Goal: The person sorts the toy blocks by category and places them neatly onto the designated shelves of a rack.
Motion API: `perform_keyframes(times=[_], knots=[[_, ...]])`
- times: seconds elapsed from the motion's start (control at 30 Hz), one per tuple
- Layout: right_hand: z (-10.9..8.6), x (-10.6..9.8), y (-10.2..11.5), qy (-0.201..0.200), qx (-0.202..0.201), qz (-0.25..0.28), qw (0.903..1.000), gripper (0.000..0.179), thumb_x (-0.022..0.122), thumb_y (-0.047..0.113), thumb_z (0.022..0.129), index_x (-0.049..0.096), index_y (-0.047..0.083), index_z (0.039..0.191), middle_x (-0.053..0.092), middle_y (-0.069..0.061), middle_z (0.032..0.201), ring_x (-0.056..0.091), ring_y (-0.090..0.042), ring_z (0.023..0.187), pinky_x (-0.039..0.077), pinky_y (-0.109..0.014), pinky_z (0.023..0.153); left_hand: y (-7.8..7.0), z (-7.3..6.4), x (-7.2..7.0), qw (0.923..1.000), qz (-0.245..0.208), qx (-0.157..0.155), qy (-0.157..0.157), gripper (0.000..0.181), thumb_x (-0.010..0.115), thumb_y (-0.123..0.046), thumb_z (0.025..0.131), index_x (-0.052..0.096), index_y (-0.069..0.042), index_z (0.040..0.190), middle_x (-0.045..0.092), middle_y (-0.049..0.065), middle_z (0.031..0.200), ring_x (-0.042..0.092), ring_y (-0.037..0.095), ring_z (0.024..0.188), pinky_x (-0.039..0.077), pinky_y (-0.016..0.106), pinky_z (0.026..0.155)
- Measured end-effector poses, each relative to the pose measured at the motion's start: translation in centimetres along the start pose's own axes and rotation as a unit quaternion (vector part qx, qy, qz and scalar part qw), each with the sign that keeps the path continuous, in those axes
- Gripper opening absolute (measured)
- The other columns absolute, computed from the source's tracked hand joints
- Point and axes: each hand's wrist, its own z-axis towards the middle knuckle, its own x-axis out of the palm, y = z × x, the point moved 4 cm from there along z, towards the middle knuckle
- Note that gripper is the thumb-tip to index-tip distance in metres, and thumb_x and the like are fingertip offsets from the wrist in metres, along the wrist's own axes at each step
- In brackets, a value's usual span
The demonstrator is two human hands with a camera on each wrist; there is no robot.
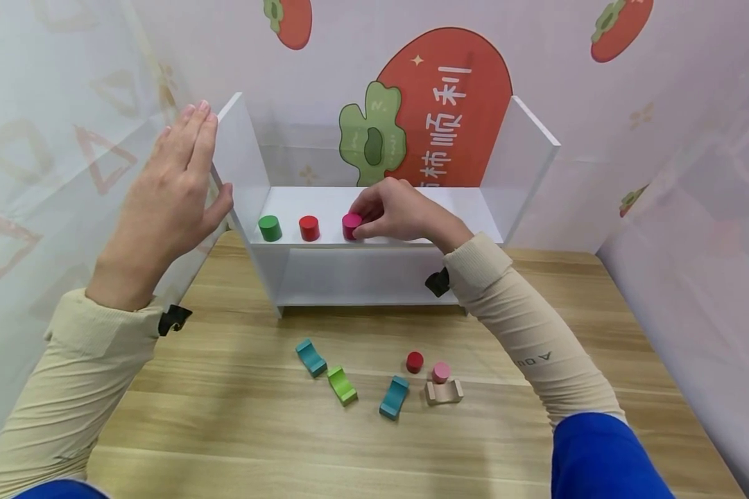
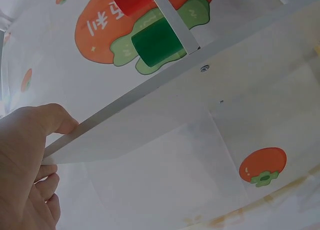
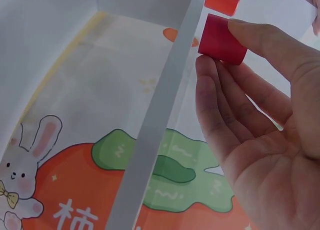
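A white shelf unit [image 1: 374, 277] stands on the table. My left hand [image 1: 168, 187] grips its left side panel [image 1: 240, 149], the thumb at the front edge and the fingers along the outer face in the left wrist view. My right hand [image 1: 399, 211] pinches a magenta cylinder block [image 1: 351, 226] between thumb and fingers at the front of the upper board. In the right wrist view this cylinder [image 3: 222, 39] appears deep red. To its left on that board stand a red cylinder [image 1: 308, 228] and a green cylinder [image 1: 270, 228], spaced apart in a row.
On the wooden table [image 1: 274, 443] before the shelf lie two teal curved blocks [image 1: 394, 398], a lime green one [image 1: 342, 385] and a plain wood one [image 1: 444, 392]. A red cylinder [image 1: 415, 361] and a pink cylinder [image 1: 440, 372] lie beside them. A printed curtain [image 1: 574, 125] hangs behind.
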Motion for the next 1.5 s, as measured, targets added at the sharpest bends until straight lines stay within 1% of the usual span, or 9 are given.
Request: perform_keyframes(times=[0.13, 0.23, 0.47, 0.7, 0.93, 1.07, 1.17, 1.33, 1.5], knots=[[0.2, 0.3, -0.1, 0.006, 0.004, 0.004, 1.0, 0.024, 0.085, 0.021, 0.09, 0.081, 0.015, 0.112, 0.081, 0.0, 0.102, 0.076, -0.012, 0.096, 0.061, -0.031, 0.089, 0.0, 0.0, 0.0, 1.0, 0.001, 0.001, -0.001, 0.08, 0.064, -0.006, 0.095, 0.026, 0.006, 0.164, 0.027, 0.022, 0.174, 0.025, 0.038, 0.163, 0.02, 0.055, 0.134], [0.2, 0.3, -0.1, 0.008, 0.006, -0.003, 0.9999, 0.026, 0.085, 0.022, 0.09, 0.081, 0.015, 0.114, 0.081, 0.0, 0.103, 0.075, -0.012, 0.097, 0.061, -0.031, 0.09, -0.1, 0.0, 0.1, 1.0, 0.001, 0.001, -0.001, 0.08, 0.064, -0.006, 0.095, 0.026, 0.005, 0.164, 0.027, 0.022, 0.173, 0.025, 0.038, 0.163, 0.021, 0.055, 0.134], [-0.5, -0.5, 0.0, -0.008, 0.019, -0.011, 0.9997, 0.037, 0.083, 0.024, 0.092, 0.077, 0.012, 0.127, 0.08, -0.003, 0.114, 0.076, -0.014, 0.104, 0.062, -0.033, 0.096, -0.1, 0.1, 0.1, 1.0, 0.001, 0.0, -0.002, 0.082, 0.065, -0.006, 0.094, 0.025, 0.005, 0.164, 0.027, 0.022, 0.173, 0.025, 0.038, 0.163, 0.021, 0.056, 0.133], [-2.9, -1.4, -0.5, -0.029, 0.01, -0.021, 0.9993, 0.037, 0.083, 0.024, 0.092, 0.077, 0.01, 0.126, 0.078, -0.005, 0.114, 0.075, -0.018, 0.105, 0.062, -0.036, 0.098, -0.1, 0.1, 0.1, 1.0, -0.001, -0.002, -0.005, 0.082, 0.065, -0.006, 0.094, 0.025, 0.004, 0.165, 0.027, 0.021, 0.174, 0.026, 0.038, 0.163, 0.021, 0.055, 0.133], [-6.2, -1.2, -2.3, -0.03, -0.008, -0.021, 0.9993, 0.034, 0.084, 0.02, 0.091, 0.077, 0.009, 0.122, 0.079, -0.005, 0.113, 0.076, -0.018, 0.104, 0.062, -0.04, 0.099, -0.3, 0.2, 0.2, 1.0, 0.001, 0.004, -0.003, 0.082, 0.066, -0.005, 0.093, 0.026, 0.004, 0.164, 0.028, 0.021, 0.173, 0.026, 0.038, 0.163, 0.022, 0.057, 0.133], [-8.1, -0.5, -3.5, -0.026, -0.01, -0.005, 0.9996, 0.035, 0.084, 0.016, 0.09, 0.077, 0.006, 0.123, 0.078, -0.01, 0.115, 0.076, -0.023, 0.107, 0.062, -0.042, 0.1, -0.3, 0.3, 0.2, 1.0, 0.001, 0.004, 0.0, 0.081, 0.066, -0.005, 0.093, 0.026, 0.005, 0.164, 0.027, 0.021, 0.174, 0.026, 0.038, 0.163, 0.023, 0.057, 0.132], [-9.4, 0.5, -4.4, -0.022, -0.015, -0.002, 0.9996, 0.038, 0.084, 0.013, 0.089, 0.076, 0.003, 0.125, 0.078, -0.012, 0.117, 0.076, -0.025, 0.109, 0.062, -0.043, 0.101, -0.2, 0.2, 0.2, 1.0, -0.001, 0.004, -0.002, 0.081, 0.065, -0.005, 0.094, 0.026, 0.005, 0.164, 0.028, 0.021, 0.173, 0.026, 0.038, 0.163, 0.022, 0.057, 0.133], [-11.6, 2.7, -5.6, -0.008, -0.031, -0.017, 0.9993, 0.038, 0.085, 0.014, 0.089, 0.076, 0.005, 0.125, 0.079, -0.008, 0.119, 0.076, -0.022, 0.11, 0.063, -0.041, 0.098, -0.2, 0.1, 0.2, 1.0, -0.001, 0.002, -0.003, 0.081, 0.065, -0.006, 0.094, 0.026, 0.005, 0.164, 0.028, 0.022, 0.173, 0.026, 0.038, 0.163, 0.021, 0.055, 0.133], [-13.3, 5.5, -7.3, 0.016, -0.032, -0.001, 0.9994, 0.036, 0.084, 0.014, 0.089, 0.076, 0.007, 0.123, 0.079, -0.005, 0.118, 0.076, -0.024, 0.11, 0.063, -0.044, 0.097, -0.1, 0.0, 0.2, 1.0, -0.004, -0.003, -0.008, 0.08, 0.064, -0.006, 0.094, 0.027, 0.005, 0.164, 0.028, 0.022, 0.173, 0.026, 0.038, 0.162, 0.022, 0.056, 0.133]])
